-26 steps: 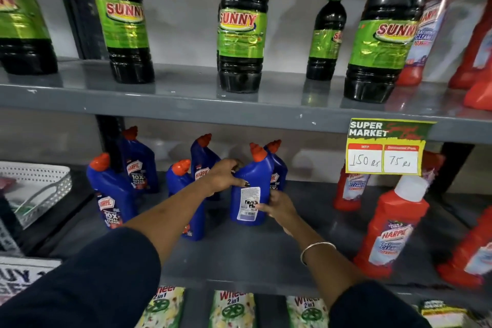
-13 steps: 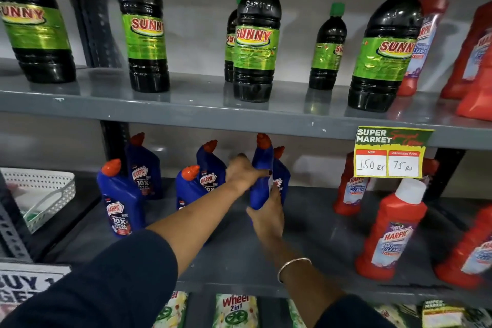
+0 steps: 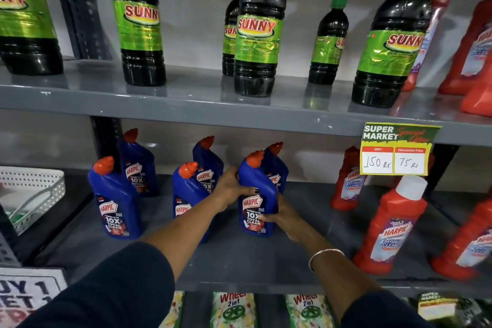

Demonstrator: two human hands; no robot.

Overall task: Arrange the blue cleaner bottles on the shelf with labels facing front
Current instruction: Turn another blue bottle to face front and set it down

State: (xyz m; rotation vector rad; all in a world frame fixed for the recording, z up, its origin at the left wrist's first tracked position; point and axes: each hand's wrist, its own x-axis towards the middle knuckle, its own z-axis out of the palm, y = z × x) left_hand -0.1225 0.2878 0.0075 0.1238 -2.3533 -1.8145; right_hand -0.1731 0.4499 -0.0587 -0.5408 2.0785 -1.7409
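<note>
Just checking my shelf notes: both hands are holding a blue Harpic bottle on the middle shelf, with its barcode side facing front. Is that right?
Not quite. In the head view the blue bottle held by the left hand and right hand on the middle shelf shows its Harpic label to the front, not its barcode side.

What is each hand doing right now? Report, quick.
Left hand: closed on the blue Harpic bottle.
Right hand: closed on the same bottle.

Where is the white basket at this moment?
The white basket sits at the far left of the head view, on the middle shelf, left of the blue bottles.
</note>
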